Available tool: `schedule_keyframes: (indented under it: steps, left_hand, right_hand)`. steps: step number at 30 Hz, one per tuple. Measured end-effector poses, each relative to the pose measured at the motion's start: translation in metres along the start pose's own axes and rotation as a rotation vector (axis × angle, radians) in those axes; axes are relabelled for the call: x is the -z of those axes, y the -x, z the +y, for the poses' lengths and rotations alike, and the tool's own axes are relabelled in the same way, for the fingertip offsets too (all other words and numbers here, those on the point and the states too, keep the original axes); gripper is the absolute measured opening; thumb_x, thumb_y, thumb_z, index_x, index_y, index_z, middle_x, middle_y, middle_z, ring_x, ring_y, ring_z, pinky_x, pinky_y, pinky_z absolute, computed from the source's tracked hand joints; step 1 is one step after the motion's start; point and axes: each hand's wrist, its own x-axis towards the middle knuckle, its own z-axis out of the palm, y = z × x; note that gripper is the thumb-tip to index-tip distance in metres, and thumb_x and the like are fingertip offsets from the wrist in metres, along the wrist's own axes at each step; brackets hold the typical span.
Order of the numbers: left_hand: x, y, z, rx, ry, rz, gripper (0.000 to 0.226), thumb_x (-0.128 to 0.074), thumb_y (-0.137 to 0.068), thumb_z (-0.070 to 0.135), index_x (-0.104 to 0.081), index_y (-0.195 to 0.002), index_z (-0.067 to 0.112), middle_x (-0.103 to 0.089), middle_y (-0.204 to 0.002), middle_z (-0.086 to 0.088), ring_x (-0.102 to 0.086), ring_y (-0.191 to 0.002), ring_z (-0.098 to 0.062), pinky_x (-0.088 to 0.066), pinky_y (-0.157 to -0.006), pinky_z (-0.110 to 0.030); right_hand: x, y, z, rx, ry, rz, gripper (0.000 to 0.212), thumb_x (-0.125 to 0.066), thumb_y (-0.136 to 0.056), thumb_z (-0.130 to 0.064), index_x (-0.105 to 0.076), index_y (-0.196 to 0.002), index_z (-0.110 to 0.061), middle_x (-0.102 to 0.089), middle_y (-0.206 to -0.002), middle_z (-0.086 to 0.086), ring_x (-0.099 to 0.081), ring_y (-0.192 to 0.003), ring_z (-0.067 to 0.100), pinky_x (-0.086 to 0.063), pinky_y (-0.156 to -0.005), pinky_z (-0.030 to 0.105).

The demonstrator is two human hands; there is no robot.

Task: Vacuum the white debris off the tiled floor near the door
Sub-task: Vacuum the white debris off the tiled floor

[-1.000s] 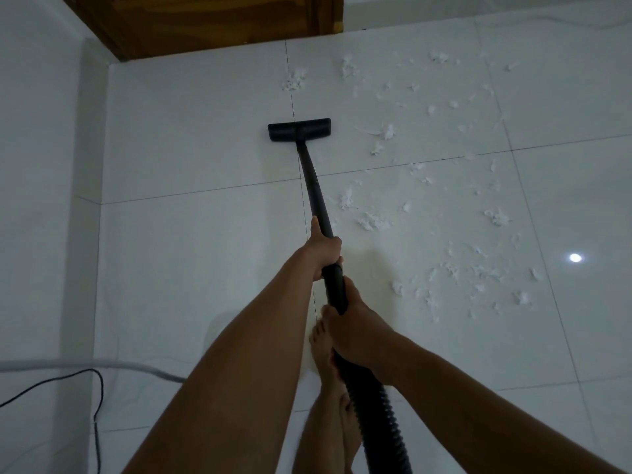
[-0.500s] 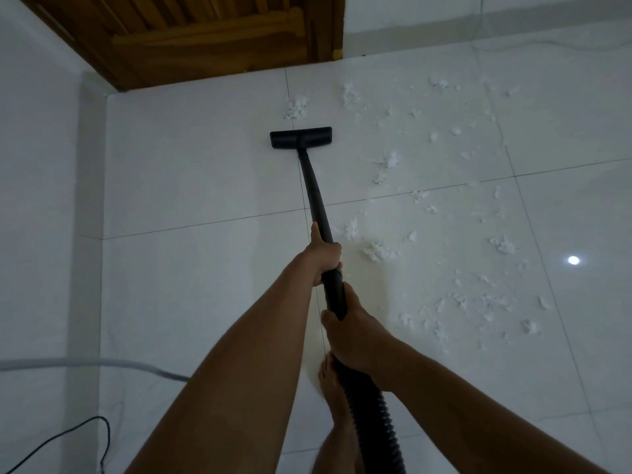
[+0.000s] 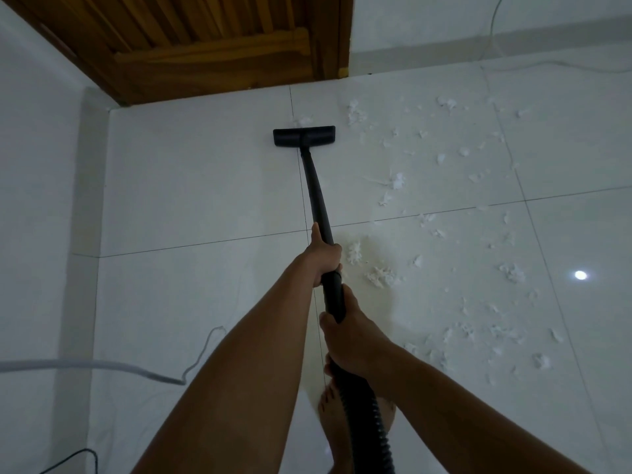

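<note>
While the left hand (image 3: 325, 260) grips the wand (image 3: 316, 193) ahead of the right hand (image 3: 354, 340), all fingers (image 3: 334, 250) clamped round it, the nozzle (image 3: 304, 136) sits flat near the door (image 3: 222, 39); the white debris (image 3: 379, 277) lies mostly to its right on the tiled floor (image 3: 191, 186); slow, overlapping strokes rightward seem best.

Glossy white tiled floor (image 3: 205, 200) (one bright glint (image 3: 580, 275)) meets a wooden door (image 3: 212, 46) and white walls (image 3: 34, 165).

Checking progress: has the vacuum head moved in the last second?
Yes. The vacuum head has slid forward toward the wooden door, away from the grout line behind it, and now reaches the debris clump.
</note>
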Motion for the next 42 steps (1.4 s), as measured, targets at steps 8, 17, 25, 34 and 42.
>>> schedule_keyframes:
  steps: [8,17,25,34,42]
  left_hand:
    - [0.012,0.006,0.026,0.023,-0.02,0.004,0.085,-0.044,-0.103,0.011,0.011,-0.158,0.047,-0.058,-0.093,-0.013,-0.054,-0.07,-0.018,-0.058,-0.08,-0.04]
    - [0.032,0.005,0.073,0.059,-0.044,-0.014,0.087,-0.044,-0.102,0.008,0.011,-0.158,0.046,-0.06,-0.119,-0.018,-0.054,-0.071,-0.015,-0.054,-0.069,-0.033]
    - [0.08,-0.023,0.117,0.063,-0.161,-0.043,0.09,-0.044,-0.1,0.011,0.016,-0.156,0.048,-0.049,-0.147,-0.023,-0.061,-0.12,-0.039,-0.059,-0.089,-0.047]
    - [0.121,-0.045,0.172,0.051,-0.173,-0.074,0.091,-0.043,-0.099,0.004,0.013,-0.158,0.044,-0.055,-0.136,-0.017,-0.056,-0.091,-0.023,-0.057,-0.083,-0.038]
    - [0.131,-0.059,0.206,0.055,-0.133,-0.096,0.085,-0.041,-0.103,0.007,0.012,-0.158,0.044,-0.056,-0.113,-0.013,-0.051,-0.068,-0.013,-0.05,-0.058,-0.028]
  right_hand:
    - [0.007,0.011,-0.028,-0.002,-0.072,-0.054,0.061,-0.041,-0.108,-0.025,-0.013,-0.158,-0.047,-0.061,-0.088,0.015,-0.061,-0.05,0.019,-0.053,-0.046,0.029]
    - [0.012,0.007,-0.079,-0.034,-0.059,-0.028,0.064,-0.045,-0.105,-0.024,-0.017,-0.157,-0.046,-0.061,-0.096,0.013,-0.064,-0.076,0.027,-0.062,-0.087,0.053]
    - [-0.01,-0.013,-0.146,-0.035,-0.209,0.014,0.059,-0.043,-0.108,-0.02,-0.022,-0.156,-0.046,-0.059,-0.07,0.007,-0.059,-0.054,0.018,-0.06,-0.055,0.034]
    - [-0.015,-0.036,-0.218,-0.018,-0.122,0.097,0.061,-0.043,-0.108,-0.022,-0.018,-0.161,-0.037,-0.06,-0.087,0.01,-0.054,-0.044,0.008,-0.042,-0.035,0.015]
    - [-0.007,-0.06,-0.246,-0.015,-0.152,0.121,0.06,-0.043,-0.107,-0.02,-0.021,-0.159,-0.038,-0.056,-0.09,0.011,-0.054,-0.048,0.011,-0.042,-0.035,0.016]
